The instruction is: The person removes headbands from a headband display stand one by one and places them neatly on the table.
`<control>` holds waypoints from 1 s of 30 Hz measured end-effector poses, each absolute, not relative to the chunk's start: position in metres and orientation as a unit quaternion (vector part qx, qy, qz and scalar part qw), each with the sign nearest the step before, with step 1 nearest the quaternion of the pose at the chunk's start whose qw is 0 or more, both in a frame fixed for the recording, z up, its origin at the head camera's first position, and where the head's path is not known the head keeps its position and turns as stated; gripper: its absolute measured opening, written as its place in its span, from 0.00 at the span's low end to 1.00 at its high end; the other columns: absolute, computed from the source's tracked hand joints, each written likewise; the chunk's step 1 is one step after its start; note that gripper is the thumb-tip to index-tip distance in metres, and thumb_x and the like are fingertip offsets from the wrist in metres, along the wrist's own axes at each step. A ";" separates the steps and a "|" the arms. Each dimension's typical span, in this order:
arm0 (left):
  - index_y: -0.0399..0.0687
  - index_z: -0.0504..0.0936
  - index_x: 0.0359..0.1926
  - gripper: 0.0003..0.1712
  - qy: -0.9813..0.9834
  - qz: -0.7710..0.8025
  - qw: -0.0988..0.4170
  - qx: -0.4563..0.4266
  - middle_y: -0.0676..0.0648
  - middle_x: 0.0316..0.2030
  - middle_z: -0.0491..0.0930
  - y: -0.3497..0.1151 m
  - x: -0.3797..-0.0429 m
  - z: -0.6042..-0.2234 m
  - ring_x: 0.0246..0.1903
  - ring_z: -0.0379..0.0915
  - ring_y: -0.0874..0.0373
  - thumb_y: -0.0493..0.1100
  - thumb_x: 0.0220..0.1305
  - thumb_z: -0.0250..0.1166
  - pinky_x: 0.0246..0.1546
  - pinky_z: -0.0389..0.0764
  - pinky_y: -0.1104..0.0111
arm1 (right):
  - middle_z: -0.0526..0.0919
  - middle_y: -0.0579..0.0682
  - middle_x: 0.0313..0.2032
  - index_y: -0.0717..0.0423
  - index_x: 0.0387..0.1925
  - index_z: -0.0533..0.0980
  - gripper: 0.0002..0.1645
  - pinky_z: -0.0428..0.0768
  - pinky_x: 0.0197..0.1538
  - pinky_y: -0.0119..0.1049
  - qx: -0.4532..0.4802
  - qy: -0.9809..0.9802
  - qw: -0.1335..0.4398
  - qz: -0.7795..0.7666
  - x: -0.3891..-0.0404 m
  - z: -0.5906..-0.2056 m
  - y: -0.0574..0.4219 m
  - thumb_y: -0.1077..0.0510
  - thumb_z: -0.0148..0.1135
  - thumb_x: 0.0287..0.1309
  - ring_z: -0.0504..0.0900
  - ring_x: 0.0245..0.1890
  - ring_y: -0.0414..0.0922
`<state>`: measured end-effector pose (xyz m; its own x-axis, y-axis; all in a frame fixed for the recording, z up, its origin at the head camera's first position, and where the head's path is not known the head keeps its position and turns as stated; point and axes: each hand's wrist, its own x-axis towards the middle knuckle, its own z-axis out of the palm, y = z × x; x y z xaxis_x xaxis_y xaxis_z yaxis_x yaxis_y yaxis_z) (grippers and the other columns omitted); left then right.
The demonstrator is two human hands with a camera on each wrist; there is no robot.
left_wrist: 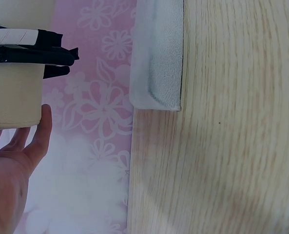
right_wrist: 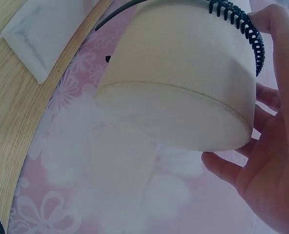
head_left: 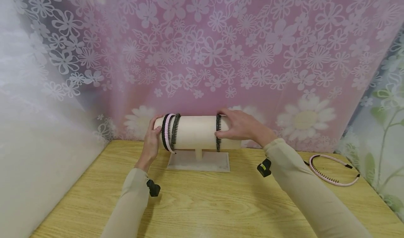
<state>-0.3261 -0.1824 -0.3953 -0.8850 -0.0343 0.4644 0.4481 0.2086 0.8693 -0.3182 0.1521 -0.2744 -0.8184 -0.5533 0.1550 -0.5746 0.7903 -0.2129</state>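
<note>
A cream cylindrical headband stand (head_left: 196,131) lies level on a short post above a pale rectangular base (head_left: 178,163). My left hand (head_left: 150,147) holds its left end, fingers curled round the edge. Close beside that hand, a black headband, a pink headband (head_left: 167,134) and a dark toothed headband (head_left: 174,131) sit side by side on the cylinder. Toward the right end is another dark toothed headband (right_wrist: 237,19). My right hand (head_left: 241,126) pinches this band, thumb in front and fingers over the top, while its other fingers reach round the cylinder's end in the right wrist view.
More headbands, among them a pink toothed one (head_left: 342,184), lie on the wooden table (head_left: 202,203) beyond my right forearm. A pink floral curtain (head_left: 195,55) hangs right behind the stand. Pale sheets stand at both sides.
</note>
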 end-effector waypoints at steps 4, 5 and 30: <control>0.59 0.62 0.76 0.29 -0.755 -0.612 0.194 -0.136 0.48 0.72 0.66 -0.183 -0.326 -0.395 0.58 0.69 0.48 0.49 0.78 0.39 0.57 0.73 0.59 | 0.72 0.57 0.72 0.52 0.76 0.61 0.54 0.72 0.66 0.62 0.300 -0.944 0.049 0.130 -0.318 -0.276 0.155 0.31 0.65 0.56 0.74 0.68 0.61; 0.60 0.62 0.76 0.29 -0.756 -0.611 0.194 -0.134 0.49 0.72 0.66 -0.183 -0.326 -0.395 0.58 0.70 0.49 0.49 0.78 0.39 0.56 0.73 0.59 | 0.72 0.56 0.71 0.52 0.76 0.62 0.53 0.72 0.66 0.61 0.299 -0.944 0.049 0.133 -0.317 -0.276 0.156 0.31 0.65 0.56 0.74 0.68 0.60; 0.57 0.62 0.76 0.29 -0.754 -0.609 0.204 -0.141 0.51 0.73 0.66 -0.182 -0.326 -0.396 0.59 0.69 0.49 0.49 0.78 0.41 0.58 0.71 0.57 | 0.71 0.56 0.72 0.53 0.76 0.61 0.52 0.72 0.68 0.60 0.308 -0.935 0.055 0.170 -0.316 -0.282 0.172 0.38 0.68 0.56 0.75 0.67 0.60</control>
<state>-0.3261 -0.1820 -0.3958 -0.8776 -0.0362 0.4781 0.4598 0.2192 0.8605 -0.3159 0.1719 -0.2820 -0.8047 -0.5561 0.2079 -0.5937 0.7528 -0.2845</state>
